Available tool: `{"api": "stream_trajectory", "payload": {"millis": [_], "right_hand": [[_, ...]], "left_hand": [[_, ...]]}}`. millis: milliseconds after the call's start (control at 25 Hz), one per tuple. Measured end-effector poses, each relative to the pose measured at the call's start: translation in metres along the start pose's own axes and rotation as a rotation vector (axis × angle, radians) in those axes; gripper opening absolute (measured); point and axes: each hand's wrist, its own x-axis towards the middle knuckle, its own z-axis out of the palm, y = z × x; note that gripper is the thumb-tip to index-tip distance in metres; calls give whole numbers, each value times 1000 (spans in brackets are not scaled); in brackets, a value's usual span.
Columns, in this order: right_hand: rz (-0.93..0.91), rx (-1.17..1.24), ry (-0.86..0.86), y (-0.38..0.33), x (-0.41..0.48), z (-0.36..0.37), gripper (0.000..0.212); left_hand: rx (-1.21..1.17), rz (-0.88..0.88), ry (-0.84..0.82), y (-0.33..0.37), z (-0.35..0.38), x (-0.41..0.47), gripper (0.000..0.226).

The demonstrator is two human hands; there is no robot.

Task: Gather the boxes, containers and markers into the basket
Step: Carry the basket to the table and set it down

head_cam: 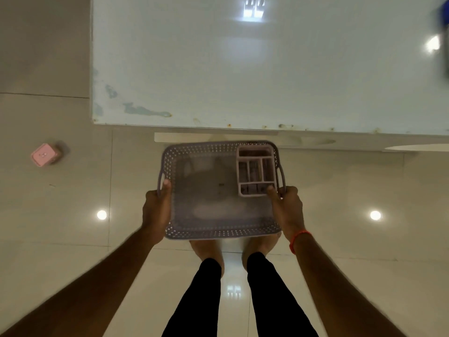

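The basket (218, 233) is clamped at its side rims by left hand (155, 210) and right hand (288, 207); divided organiser (255, 171), just beyond the right thumb, loads that side and could slide on a tilt.

One basket (218, 233), one divided organiser (255, 171), one pink box (43, 155), one table (243, 69), two hands: left (155, 210), right (288, 207).

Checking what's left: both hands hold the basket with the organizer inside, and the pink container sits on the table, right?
No: the head view shows the pink container on the floor, left of the table. The left hand and right hand do hold the basket, organizer inside.
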Motion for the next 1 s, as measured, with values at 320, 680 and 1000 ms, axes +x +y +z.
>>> {"api": "stream_trajectory", "payload": {"millis": [320, 680, 1000], "right_hand": [[-51, 89, 14, 15, -96, -62, 33], [-157, 293, 209, -37, -180, -140, 21], [-276, 361, 245, -109, -163, -178, 16]], "left_hand": [[-341, 87, -15, -9, -92, -77, 80], [-403, 211, 214, 33, -159, -136, 59], [-494, 442, 258, 98, -192, -136, 60]]}}
